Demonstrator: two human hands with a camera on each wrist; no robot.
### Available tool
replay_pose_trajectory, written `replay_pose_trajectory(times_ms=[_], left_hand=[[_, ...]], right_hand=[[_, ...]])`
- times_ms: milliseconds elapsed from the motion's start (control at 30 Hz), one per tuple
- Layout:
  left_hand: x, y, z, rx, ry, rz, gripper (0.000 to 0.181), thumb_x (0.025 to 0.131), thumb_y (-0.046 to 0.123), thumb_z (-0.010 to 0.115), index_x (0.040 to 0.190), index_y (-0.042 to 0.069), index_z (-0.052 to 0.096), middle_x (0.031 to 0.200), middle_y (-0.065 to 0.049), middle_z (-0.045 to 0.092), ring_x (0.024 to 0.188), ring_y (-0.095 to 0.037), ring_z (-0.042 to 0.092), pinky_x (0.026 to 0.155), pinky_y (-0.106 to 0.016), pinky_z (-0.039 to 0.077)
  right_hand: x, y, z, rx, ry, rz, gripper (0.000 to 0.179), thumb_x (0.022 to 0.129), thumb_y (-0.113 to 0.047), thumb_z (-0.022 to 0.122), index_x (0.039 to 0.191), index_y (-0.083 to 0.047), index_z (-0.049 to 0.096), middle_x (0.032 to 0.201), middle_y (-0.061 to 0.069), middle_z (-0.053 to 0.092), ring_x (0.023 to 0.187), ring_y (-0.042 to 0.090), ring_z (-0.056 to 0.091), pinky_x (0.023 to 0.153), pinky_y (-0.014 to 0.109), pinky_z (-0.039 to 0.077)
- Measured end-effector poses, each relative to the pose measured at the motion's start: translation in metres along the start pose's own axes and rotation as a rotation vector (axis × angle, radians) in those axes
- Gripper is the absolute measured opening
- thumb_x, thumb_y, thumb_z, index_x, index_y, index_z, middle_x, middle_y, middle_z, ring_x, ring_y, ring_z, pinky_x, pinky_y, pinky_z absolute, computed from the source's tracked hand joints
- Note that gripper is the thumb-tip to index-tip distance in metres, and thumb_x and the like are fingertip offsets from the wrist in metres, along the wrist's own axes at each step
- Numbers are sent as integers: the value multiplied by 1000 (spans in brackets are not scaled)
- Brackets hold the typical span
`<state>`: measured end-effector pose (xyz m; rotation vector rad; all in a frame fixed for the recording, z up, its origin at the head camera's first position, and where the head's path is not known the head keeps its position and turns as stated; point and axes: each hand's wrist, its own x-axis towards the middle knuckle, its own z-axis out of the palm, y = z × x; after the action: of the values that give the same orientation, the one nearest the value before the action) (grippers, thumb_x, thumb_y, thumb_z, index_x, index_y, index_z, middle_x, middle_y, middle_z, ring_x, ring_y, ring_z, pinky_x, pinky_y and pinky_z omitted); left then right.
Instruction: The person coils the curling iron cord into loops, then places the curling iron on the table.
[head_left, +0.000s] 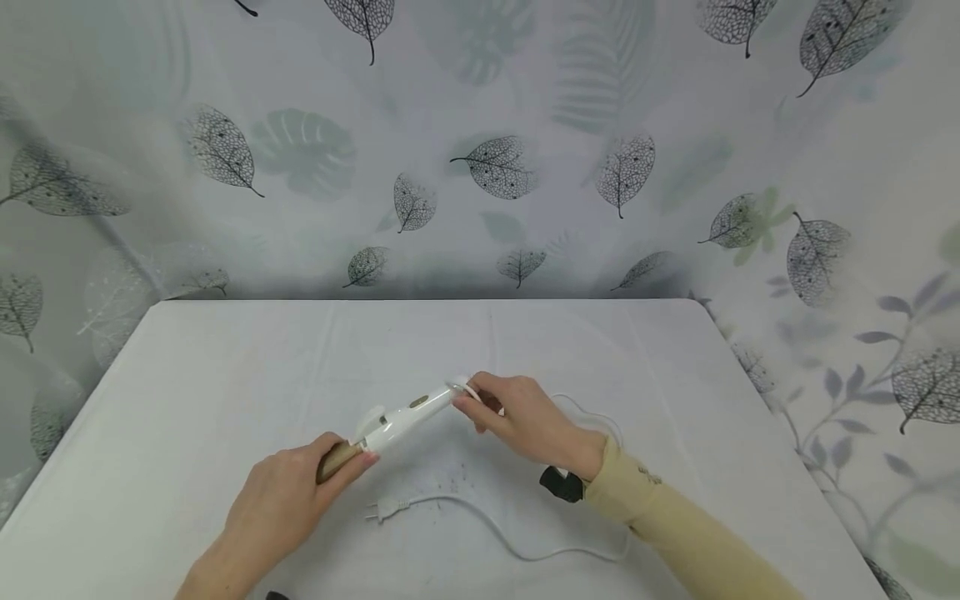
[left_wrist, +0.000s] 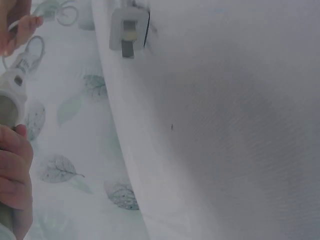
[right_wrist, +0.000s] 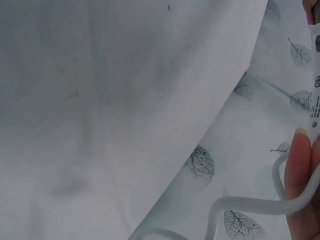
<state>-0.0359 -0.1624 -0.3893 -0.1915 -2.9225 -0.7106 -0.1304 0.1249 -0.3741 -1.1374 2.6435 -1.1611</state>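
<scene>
A white curling iron (head_left: 408, 421) with a gold barrel is held above the table, tilted up toward the right. My left hand (head_left: 281, 492) grips it round the barrel, which is mostly hidden by the fingers. At the other end, my right hand (head_left: 528, 417) pinches the handle's tail where the white cord starts; the exact contact is partly hidden. In the right wrist view, the power cord (right_wrist: 250, 205) runs past the fingers, and small print shows on the white handle (right_wrist: 314, 100). The two-pin plug (head_left: 390, 508) lies on the table between the forearms.
A white cloth covers the table (head_left: 247, 358). The cord curves over its front part, from the plug round under the right forearm. Leaf-printed curtains (head_left: 450, 167) hang behind and at both sides. Below the right wrist shows a black strap piece (head_left: 561, 484).
</scene>
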Motion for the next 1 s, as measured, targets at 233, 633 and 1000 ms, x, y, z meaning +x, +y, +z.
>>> replay_pose_trajectory(times_ms=[233, 633, 1000], left_hand=[[4, -6, -1, -4, 49, 11, 32, 90, 49, 71, 86, 18, 65, 55, 12, 32, 48, -3, 31, 46, -22, 30], [6, -10, 0, -43, 88, 17, 30, 89, 47, 73, 84, 19, 66, 55, 13, 32, 49, -1, 30, 46, -22, 29], [3, -7, -4, -96, 70, 37, 24, 87, 43, 76, 83, 22, 64, 57, 16, 29, 50, 2, 28, 47, -20, 29]], right_hand=[[-5, 5, 5, 125, -17, -11, 22, 107, -18, 50, 86, -14, 56, 72, 0, 61, 66, 4, 55, 62, 22, 47], [-14, 18, 12, 455, -76, 25, 22, 108, -12, 44, 92, -6, 59, 87, 5, 70, 86, 17, 69, 84, 33, 56], [-18, 33, 11, 472, -202, 56, 21, 105, -9, 49, 104, 1, 67, 102, 14, 70, 93, 27, 61, 87, 35, 51]])
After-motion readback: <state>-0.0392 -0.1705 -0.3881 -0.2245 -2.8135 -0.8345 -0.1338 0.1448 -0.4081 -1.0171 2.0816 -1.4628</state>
